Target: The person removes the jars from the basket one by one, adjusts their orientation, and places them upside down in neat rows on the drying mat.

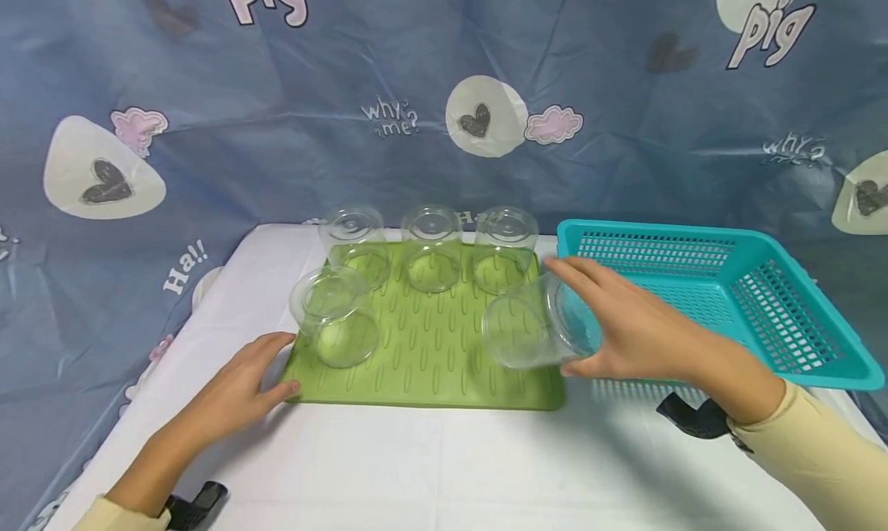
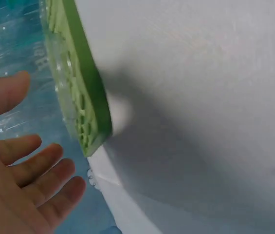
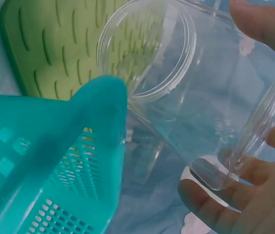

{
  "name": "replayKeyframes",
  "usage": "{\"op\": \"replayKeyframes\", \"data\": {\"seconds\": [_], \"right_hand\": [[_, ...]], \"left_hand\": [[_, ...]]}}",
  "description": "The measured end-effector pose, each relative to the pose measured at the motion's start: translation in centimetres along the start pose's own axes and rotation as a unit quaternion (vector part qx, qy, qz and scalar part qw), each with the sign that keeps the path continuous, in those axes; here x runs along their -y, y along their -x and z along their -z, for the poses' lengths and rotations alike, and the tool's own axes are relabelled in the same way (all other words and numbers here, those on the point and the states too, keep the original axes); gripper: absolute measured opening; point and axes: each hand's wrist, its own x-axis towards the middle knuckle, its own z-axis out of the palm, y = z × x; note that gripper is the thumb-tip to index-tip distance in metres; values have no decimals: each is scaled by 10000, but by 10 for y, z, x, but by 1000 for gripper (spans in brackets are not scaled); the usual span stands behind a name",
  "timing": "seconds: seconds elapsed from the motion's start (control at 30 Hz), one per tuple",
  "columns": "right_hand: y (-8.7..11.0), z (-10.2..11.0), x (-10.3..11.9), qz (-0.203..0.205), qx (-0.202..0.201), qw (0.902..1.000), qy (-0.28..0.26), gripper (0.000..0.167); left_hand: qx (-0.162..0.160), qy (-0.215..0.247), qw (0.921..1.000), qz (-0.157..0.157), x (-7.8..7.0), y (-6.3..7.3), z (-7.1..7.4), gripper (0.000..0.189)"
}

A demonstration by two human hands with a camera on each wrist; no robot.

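Note:
My right hand (image 1: 627,323) grips a clear plastic jar (image 1: 516,331) by one end, thumb on one side and fingers on the other. The jar lies tilted on its side over the right part of a green ribbed mat (image 1: 430,365); in the right wrist view its round end (image 3: 147,48) points toward the mat. My left hand (image 1: 239,381) is beside the mat's front left corner, fingers spread and relaxed, holding nothing. Nearest to it stands another clear jar (image 1: 344,334). Three more jars form a row along the mat's back: left (image 1: 357,242), middle (image 1: 432,242) and right (image 1: 506,242).
A turquoise perforated basket (image 1: 735,234) stands on the right, its near corner close to my right hand. The mat lies on a white-covered table (image 1: 388,469). Behind hangs a blue printed cloth (image 1: 312,68).

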Motion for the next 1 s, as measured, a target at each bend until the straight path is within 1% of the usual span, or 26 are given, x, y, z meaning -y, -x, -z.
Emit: {"op": "replayKeyframes", "data": {"seconds": [0.07,0.2,0.33,0.43,0.5,0.6,0.77,0.87,1.0], "right_hand": [[-6,-1,-2,-53,140,9999,-18,126],[-17,-1,-5,-17,336,9994,21,123],[-26,3,-4,66,541,9983,224,119],[-31,6,-3,171,599,9972,409,118],[-34,9,-3,236,584,9968,494,117],[-38,10,-3,269,591,9965,535,116],[-45,8,-2,282,755,9955,496,116],[-50,5,-1,242,903,9945,473,117],[-54,0,0,169,1115,9926,441,118]], "left_hand": [[166,7,9999,-28,2,-3,-1,68],[469,-115,9988,-64,2,-8,-2,67],[767,-212,9968,-21,1,-10,-4,65],[905,-245,9956,-4,0,-12,-6,63],[882,-284,9957,-25,0,-13,-7,61],[753,-391,9963,-129,1,-14,-9,60],[580,-514,9966,-291,1,-15,-12,59],[586,-612,9960,-290,0,-14,-12,58],[681,-654,9952,-244,-1,-12,-13,60]]}}
